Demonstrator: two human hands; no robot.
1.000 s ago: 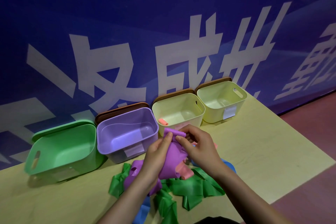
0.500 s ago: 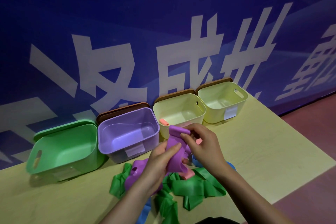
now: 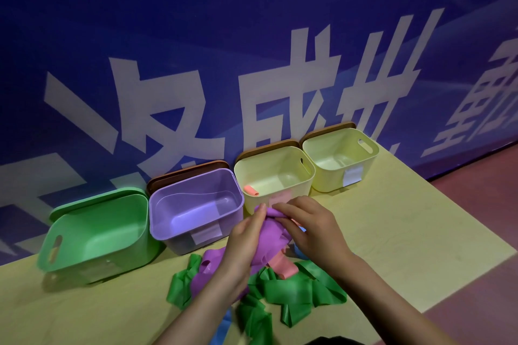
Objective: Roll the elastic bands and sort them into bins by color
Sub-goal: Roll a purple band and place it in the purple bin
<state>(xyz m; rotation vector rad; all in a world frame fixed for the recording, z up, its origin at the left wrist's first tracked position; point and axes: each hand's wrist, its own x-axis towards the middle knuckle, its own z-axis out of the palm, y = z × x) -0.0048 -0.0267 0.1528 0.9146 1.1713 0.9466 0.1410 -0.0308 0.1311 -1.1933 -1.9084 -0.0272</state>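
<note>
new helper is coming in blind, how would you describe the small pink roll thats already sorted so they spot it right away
Four open bins stand in a row along the blue wall: green, purple, then two pale yellow. In the first yellow bin, next to the purple bin, a small rolled pink band lies at its near left corner. It is the only thing visible inside any bin.

Purple band (image 3: 270,238) lifted off table, top end partly rolled, rest hanging crumpled. Loose green bands (image 3: 291,288), a pink band (image 3: 283,267), a bit of blue band (image 3: 221,329) piled below. Bins in a row at wall: green bin (image 3: 95,232) tilted, purple bin (image 3: 196,204), yellow bin (image 3: 276,173) holding rolled pink band (image 3: 251,190), second yellow bin (image 3: 340,159).
</note>
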